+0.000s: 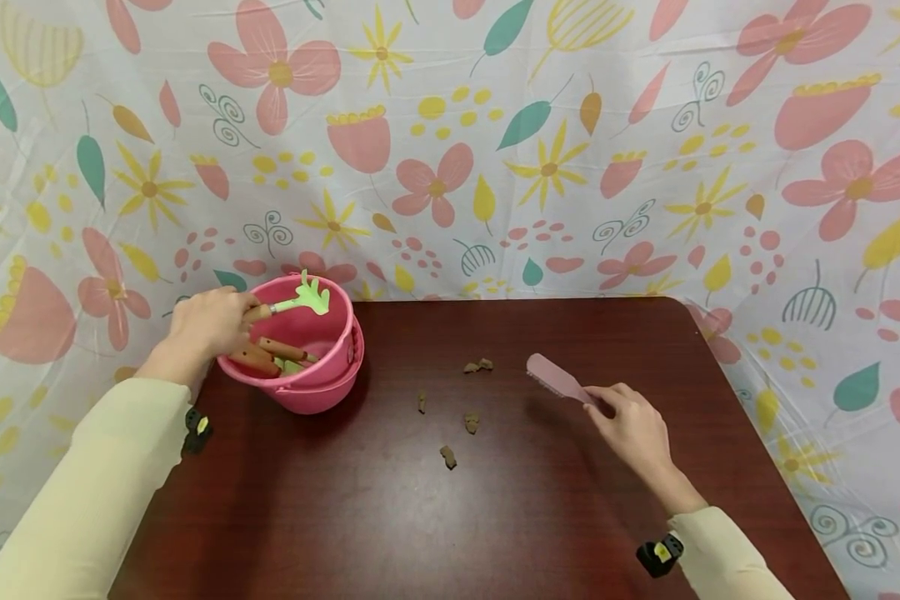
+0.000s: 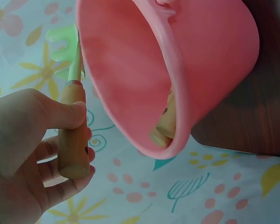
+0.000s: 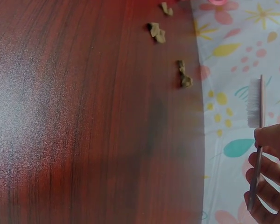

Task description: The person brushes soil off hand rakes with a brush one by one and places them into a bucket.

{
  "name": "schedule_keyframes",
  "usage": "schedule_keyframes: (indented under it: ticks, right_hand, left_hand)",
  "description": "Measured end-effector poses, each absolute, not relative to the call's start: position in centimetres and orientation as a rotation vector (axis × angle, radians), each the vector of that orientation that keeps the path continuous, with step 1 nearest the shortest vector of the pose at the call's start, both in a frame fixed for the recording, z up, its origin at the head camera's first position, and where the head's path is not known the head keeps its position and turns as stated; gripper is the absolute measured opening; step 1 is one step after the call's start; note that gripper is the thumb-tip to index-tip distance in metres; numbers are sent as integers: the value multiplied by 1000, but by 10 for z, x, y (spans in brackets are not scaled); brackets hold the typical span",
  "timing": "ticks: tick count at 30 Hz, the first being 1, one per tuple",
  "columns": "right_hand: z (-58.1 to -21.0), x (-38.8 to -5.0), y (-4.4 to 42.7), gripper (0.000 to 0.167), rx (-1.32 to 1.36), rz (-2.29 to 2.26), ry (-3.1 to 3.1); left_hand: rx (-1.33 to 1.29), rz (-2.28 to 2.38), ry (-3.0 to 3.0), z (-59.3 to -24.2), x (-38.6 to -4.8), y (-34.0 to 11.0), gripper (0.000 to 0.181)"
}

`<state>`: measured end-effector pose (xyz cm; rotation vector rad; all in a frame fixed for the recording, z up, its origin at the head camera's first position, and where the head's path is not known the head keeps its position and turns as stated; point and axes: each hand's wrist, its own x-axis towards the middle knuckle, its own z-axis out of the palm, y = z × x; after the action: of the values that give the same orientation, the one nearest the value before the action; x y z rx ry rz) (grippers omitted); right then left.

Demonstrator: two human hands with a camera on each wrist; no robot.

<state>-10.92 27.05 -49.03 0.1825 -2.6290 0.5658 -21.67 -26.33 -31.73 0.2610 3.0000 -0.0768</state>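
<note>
My left hand (image 1: 213,323) grips the wooden handle of a small garden rake (image 1: 300,302) with light-green prongs, held over the pink bucket (image 1: 335,367). In the left wrist view the rake's handle (image 2: 73,135) lies between thumb and fingers, beside the bucket's rim. More wooden-handled tools (image 1: 288,350) lie inside the bucket; their heads are mostly hidden. On the right, my right hand (image 1: 633,429) holds a pale pink brush (image 1: 557,379) by its handle, raised above the table. White bristles (image 3: 254,103) show in the right wrist view. Small brown crumpled pieces (image 1: 471,422) lie scattered mid-table.
The dark reddish-brown table (image 1: 390,517) has its far edge against a white curtain (image 1: 450,108) printed with flowers and leaves. The bucket appears to be stacked in a second pink one (image 1: 318,400) at the table's far left.
</note>
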Motion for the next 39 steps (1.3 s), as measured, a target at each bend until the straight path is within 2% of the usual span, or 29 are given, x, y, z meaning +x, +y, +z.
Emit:
schedule_keyframes:
  ticks: [4, 19, 28, 36, 39]
  right_hand:
    - [-490, -108, 270, 25, 184, 570, -2637]
    - [-490, -106, 272, 25, 188, 564, -2620]
    - [-491, -106, 273, 25, 184, 567, -2621]
    - [-492, -106, 274, 25, 186, 563, -2617]
    - [-491, -105, 274, 25, 191, 562, -2612]
  left_hand:
    - [245, -91, 2989, -321, -222, -263, 39]
    - [263, -139, 2882, -336, -234, -266, 39]
    - [306, -132, 2861, -347, -234, -264, 64]
    - [281, -133, 2803, -352, -237, -261, 58]
    - [291, -123, 2791, -352, -237, -259, 44]
